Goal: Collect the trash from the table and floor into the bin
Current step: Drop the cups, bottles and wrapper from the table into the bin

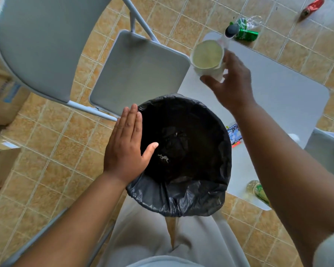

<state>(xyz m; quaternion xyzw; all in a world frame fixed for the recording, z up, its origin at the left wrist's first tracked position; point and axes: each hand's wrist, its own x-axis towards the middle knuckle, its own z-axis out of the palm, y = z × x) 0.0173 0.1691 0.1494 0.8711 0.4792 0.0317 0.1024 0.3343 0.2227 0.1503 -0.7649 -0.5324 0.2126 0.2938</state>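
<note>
A bin [183, 201] lined with a black bag stands between my legs and the white table [278, 89]. My left hand [126, 147] lies flat on the bin's left rim, fingers straight. My right hand [229, 83] is raised above the table's near corner and holds a white paper cup [207, 56], its open mouth facing the camera. On the table lie a blue and red wrapper [233, 134] beside the bin and a yellowish bottle [257, 190] partly hidden by my right forearm. On the floor beyond the table lie a green can [246, 34], a clear plastic bottle [253, 21] and a red can [312, 7].
A white folding chair [139, 72] stands left of the table, its seat behind the bin. Another chair back [35, 43] fills the upper left. Cardboard boxes [2, 151] sit on the tiled floor at the left edge. A dark-capped object [229, 30] stands at the table's far corner.
</note>
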